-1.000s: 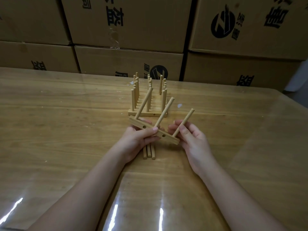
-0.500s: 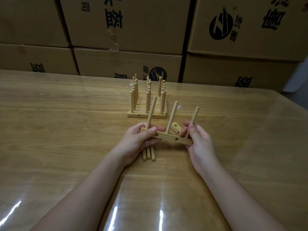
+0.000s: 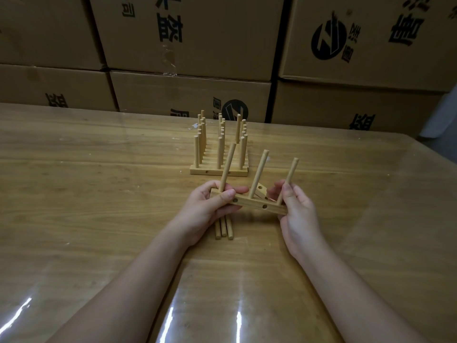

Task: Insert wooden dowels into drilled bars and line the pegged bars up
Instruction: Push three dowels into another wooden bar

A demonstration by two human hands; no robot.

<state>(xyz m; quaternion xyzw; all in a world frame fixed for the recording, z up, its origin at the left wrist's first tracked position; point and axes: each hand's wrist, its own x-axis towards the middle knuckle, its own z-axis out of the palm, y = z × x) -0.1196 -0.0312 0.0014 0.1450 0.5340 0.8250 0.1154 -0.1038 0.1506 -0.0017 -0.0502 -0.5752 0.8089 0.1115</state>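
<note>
A drilled wooden bar [image 3: 254, 204] is held just above the table with three dowels standing up from it, leaning slightly right. My left hand [image 3: 205, 211] grips the bar's left end, thumb on its front face. My right hand [image 3: 296, 209] holds the right end, fingers pinching the rightmost dowel [image 3: 289, 179]. Behind the held bar lies another drilled bar [image 3: 261, 189], mostly hidden. Three loose dowels [image 3: 223, 227] lie on the table under my left hand. Farther back, several pegged bars [image 3: 218, 169] stand lined up in a row.
The wooden table [image 3: 99, 194] carries a glossy clear cover. Stacked cardboard boxes [image 3: 188, 45] form a wall along its far edge. The table's right corner [image 3: 420, 149] drops off at the far right.
The bar has been turned from a steep tilt to nearly level, its dowels now more upright. Both hands shifted slightly right with it, and a second bar shows behind it.
</note>
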